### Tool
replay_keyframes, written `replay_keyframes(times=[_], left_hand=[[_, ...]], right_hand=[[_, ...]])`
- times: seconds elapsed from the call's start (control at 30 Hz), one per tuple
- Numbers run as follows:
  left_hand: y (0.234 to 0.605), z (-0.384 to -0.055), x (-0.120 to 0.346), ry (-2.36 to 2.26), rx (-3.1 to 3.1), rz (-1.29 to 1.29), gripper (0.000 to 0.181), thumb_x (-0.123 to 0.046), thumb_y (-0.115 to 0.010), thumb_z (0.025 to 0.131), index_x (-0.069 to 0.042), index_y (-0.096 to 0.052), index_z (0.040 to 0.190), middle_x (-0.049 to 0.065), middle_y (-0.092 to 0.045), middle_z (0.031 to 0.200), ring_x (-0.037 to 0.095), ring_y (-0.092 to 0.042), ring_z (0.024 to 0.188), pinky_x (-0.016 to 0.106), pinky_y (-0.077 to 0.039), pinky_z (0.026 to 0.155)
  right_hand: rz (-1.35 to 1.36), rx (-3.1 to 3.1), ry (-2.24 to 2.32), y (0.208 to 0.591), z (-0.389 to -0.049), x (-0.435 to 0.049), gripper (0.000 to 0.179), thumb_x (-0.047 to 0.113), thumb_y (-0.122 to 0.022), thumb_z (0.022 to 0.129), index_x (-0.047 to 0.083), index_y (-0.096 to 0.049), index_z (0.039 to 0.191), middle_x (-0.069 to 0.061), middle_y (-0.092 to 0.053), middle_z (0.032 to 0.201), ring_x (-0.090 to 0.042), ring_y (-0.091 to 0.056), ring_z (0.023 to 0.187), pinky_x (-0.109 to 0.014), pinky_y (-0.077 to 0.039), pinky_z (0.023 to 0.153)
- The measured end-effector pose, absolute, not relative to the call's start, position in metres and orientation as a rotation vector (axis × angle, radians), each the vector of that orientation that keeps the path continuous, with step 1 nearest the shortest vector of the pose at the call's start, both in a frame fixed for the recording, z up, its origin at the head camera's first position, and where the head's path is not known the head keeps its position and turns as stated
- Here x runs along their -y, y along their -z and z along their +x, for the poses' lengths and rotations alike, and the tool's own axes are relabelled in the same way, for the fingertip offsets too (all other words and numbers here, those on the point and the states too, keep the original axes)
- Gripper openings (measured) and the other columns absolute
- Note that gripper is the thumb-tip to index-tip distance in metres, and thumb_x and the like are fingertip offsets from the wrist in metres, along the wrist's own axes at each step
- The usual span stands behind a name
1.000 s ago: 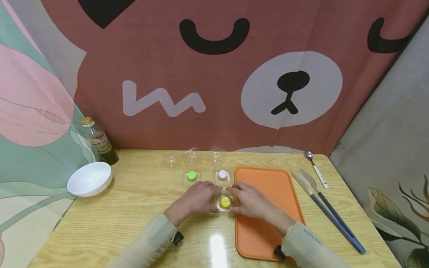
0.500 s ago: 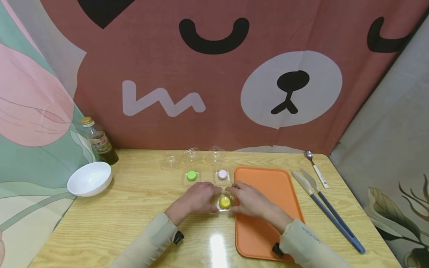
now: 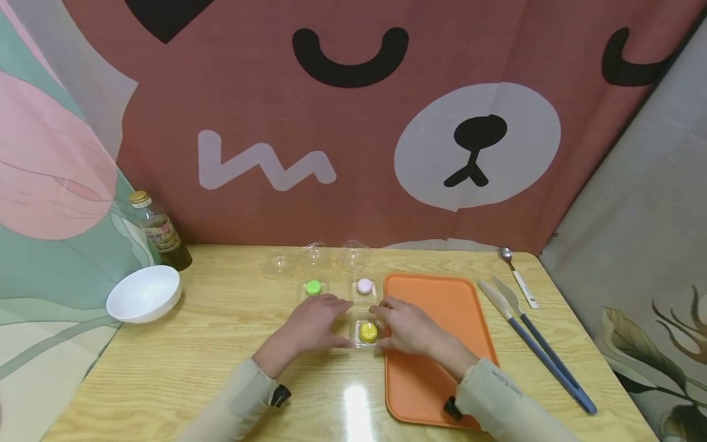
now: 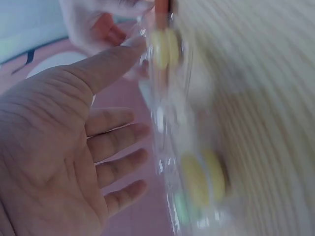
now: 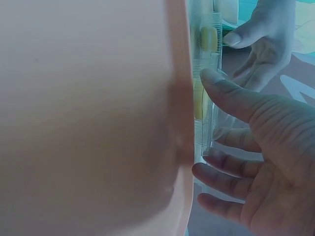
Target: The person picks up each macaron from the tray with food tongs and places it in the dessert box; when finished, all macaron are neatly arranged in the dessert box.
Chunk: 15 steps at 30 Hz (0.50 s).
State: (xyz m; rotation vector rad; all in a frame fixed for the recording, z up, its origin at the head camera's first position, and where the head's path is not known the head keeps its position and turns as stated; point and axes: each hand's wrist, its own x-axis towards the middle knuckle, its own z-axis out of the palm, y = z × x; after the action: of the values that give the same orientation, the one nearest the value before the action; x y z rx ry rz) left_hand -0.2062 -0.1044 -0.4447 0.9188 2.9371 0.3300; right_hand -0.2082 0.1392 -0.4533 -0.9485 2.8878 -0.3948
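Note:
A yellow macaron [image 3: 368, 333] sits in a small clear plastic case on the table, between the two hands. My right hand [image 3: 411, 325] is at the case's right side, over the edge of the orange tray [image 3: 442, 362], its fingertips at or very near the plastic. To the left of the case, a little apart from it, my left hand [image 3: 312, 325] has its fingers spread and nothing in them. Another yellow macaron [image 4: 203, 178] in clear plastic shows in the left wrist view; in the head view the left hand hides it.
A green macaron [image 3: 313, 288] and a pink macaron [image 3: 364, 286] sit in clear plastic behind the hands, with clear domes [image 3: 316, 256] further back. A white bowl [image 3: 145, 294] and bottle [image 3: 166, 236] stand left. Right of the tray lie tongs [image 3: 544, 347] and a spoon [image 3: 518, 276].
My left hand has come away from the yellow macaron's case and shifted left. The right hand stays beside the case. The head view has turned slightly.

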Motion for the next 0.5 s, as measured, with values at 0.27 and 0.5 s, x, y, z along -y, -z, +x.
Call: replay_keyframes(times=[0.27,0.5], left_hand=[[0.433,-0.201,0.153,-0.472,-3.024,0.654,0.086,-0.055,-0.085,0.075,-0.020,-0.054,0.148,0.007,-0.060,0.145,0.033,-0.052,0.138,0.055,-0.042,0.114],[0.439,-0.198,0.184,-0.498,-2.999,0.548,0.090,-0.059,-0.085,0.072,-0.018,-0.056,0.146,0.009,-0.064,0.140,0.034,-0.057,0.132,0.056,-0.046,0.109]], right_hand=[[-0.920,-2.887,0.386,0.452,-0.209,-0.138,0.077,0.045,-0.089,0.074,0.010,-0.062,0.137,-0.007,-0.064,0.126,-0.023,-0.064,0.103,-0.043,-0.056,0.090],[-0.941,-2.897,0.363,0.453,-0.208,-0.137,0.075,0.048,-0.087,0.075,0.012,-0.062,0.136,-0.007,-0.064,0.127,-0.026,-0.065,0.108,-0.044,-0.057,0.092]])
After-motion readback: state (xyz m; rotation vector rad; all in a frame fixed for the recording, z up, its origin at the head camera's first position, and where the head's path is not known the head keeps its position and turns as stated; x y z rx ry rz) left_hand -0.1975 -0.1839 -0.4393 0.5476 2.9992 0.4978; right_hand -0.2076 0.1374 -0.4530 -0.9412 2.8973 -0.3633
